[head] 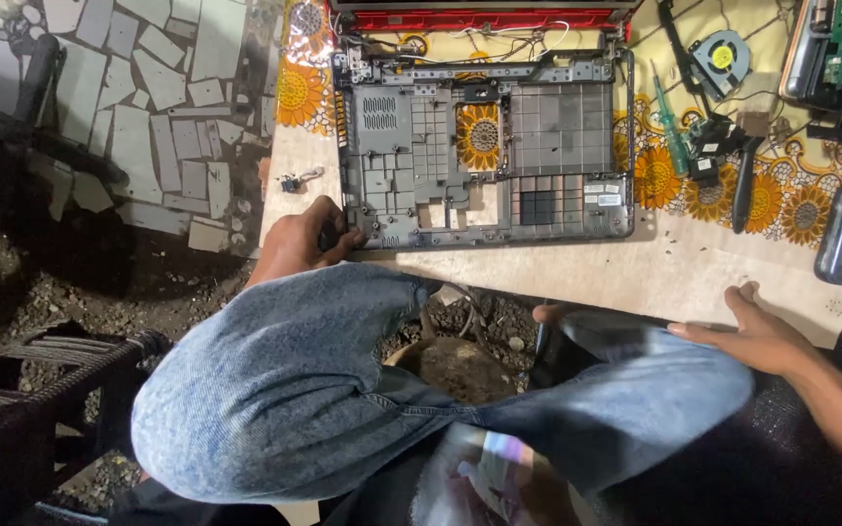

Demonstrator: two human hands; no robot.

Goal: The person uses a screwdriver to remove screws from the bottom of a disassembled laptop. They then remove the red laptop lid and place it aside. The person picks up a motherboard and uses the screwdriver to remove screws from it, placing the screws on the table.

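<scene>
The grey laptop base shell (484, 156) lay stripped and flat on the counter (635, 273), partly over a sunflower-print cloth (782, 200). Left hand (302, 239) rested at the shell's near left corner, fingers (335, 234) curled against its edge; whether they pinched anything could not be told. Right hand (747, 331) lay flat at the counter's near edge, fingers held together, well apart from the shell; a green-handled screwdriver (672, 127) and a small fan (721, 54) lay just right of the shell.
</scene>
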